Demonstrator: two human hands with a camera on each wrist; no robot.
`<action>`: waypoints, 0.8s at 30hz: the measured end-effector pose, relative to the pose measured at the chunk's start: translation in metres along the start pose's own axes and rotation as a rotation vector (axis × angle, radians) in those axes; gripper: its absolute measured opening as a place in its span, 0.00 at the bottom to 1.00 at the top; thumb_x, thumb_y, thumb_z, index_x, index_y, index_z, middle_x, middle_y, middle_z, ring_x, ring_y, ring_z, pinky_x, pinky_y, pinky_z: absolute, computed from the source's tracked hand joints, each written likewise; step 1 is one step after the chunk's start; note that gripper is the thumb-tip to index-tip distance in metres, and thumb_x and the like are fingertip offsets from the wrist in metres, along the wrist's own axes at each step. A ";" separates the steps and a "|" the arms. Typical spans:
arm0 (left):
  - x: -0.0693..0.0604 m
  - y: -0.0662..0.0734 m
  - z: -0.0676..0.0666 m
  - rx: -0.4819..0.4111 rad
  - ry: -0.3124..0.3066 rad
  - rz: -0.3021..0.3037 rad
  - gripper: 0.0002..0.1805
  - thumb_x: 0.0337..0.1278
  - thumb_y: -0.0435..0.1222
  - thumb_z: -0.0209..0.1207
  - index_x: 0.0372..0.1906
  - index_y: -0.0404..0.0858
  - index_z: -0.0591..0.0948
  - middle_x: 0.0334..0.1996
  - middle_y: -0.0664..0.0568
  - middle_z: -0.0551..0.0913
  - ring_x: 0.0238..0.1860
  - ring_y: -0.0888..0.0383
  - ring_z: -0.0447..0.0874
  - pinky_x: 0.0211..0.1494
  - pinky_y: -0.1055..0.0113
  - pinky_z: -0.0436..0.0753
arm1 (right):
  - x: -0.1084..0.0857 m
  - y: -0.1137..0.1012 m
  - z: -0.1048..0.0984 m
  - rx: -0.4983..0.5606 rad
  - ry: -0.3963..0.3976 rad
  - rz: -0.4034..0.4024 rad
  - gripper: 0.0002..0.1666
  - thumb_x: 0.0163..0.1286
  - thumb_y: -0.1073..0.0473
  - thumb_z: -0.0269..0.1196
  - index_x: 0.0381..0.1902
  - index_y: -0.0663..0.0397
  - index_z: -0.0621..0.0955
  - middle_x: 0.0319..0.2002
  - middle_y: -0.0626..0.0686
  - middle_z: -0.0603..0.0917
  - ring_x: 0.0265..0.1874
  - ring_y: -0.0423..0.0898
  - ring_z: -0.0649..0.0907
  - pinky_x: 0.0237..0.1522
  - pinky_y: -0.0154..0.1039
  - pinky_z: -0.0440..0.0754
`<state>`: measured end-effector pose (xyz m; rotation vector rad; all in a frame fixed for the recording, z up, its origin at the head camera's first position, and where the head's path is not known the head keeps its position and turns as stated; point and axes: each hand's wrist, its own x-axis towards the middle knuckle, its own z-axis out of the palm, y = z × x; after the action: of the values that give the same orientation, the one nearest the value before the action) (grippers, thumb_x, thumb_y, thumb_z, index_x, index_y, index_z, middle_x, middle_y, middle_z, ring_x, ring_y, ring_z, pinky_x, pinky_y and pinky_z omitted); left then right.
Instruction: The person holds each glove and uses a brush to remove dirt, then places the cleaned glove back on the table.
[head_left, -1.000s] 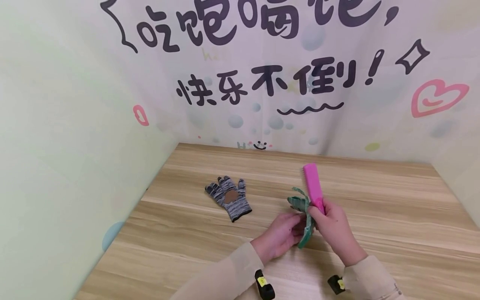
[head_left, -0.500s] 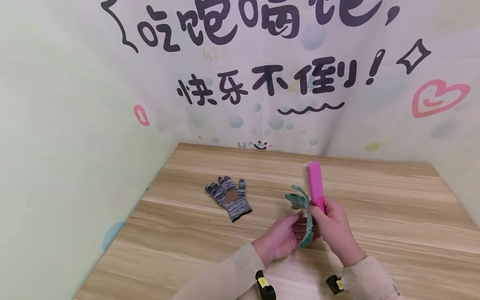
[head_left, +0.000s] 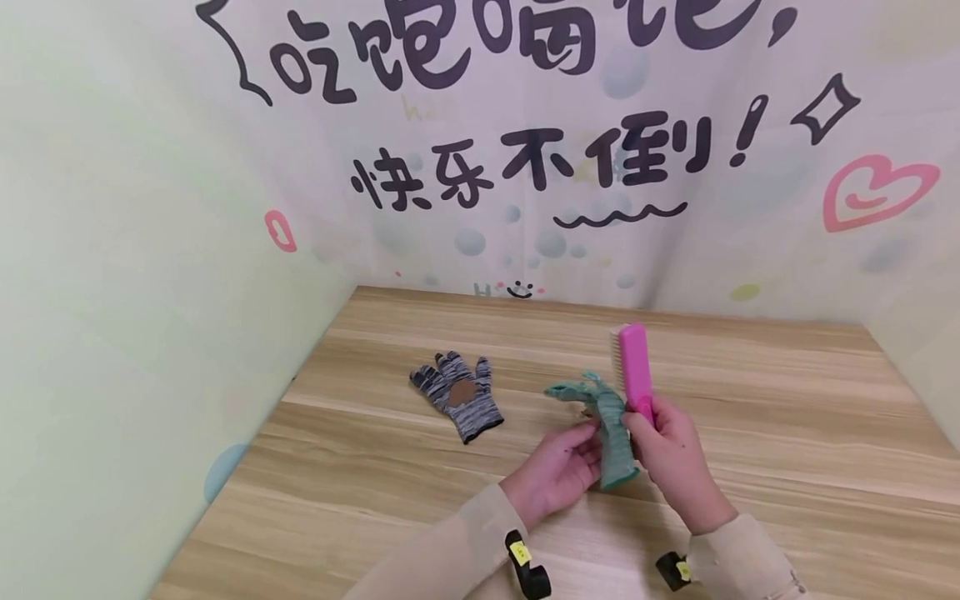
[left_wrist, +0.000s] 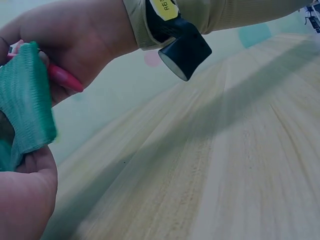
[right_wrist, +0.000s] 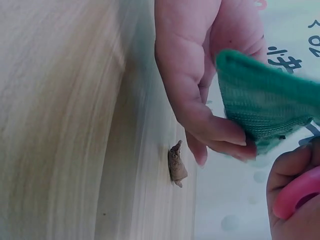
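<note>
A green knit glove (head_left: 617,442) hangs between my two hands, its cuff downward and its fingers drooping to the left. On its left side, my left hand (head_left: 555,477) holds it with curled fingers; in the right wrist view those fingertips (right_wrist: 235,142) bend against the knit. My right hand (head_left: 675,467) grips the handle of a pink brush (head_left: 636,362), with pale bristles facing left. The thumb of that hand also pinches the glove's right edge. In the left wrist view the brush's handle end (left_wrist: 65,77) sticks out of the right fist.
A grey-and-black knit glove (head_left: 461,400) with a brown patch lies flat on the wooden table (head_left: 360,483), left of my hands. Behind the table hangs a printed backdrop (head_left: 480,242). A pale wall (head_left: 150,333) stands at the left.
The green glove has turned from edge-on to show more of its broad side, and its fingers have swung left. The brush has tilted and shifted slightly right. The grey glove stays put.
</note>
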<state>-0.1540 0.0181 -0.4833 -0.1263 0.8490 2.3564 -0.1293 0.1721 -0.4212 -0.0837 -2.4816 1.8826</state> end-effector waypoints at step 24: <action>0.001 0.016 0.000 -0.026 -0.033 0.070 0.11 0.71 0.33 0.56 0.55 0.43 0.77 0.54 0.55 0.83 0.60 0.61 0.81 0.72 0.65 0.76 | -0.001 0.011 -0.003 0.055 0.086 0.057 0.11 0.77 0.60 0.53 0.33 0.58 0.68 0.13 0.44 0.64 0.10 0.38 0.63 0.07 0.36 0.64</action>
<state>-0.1639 0.0093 -0.4752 -0.0692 0.8192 2.4282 -0.1279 0.1780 -0.4312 -0.2311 -2.3949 1.9241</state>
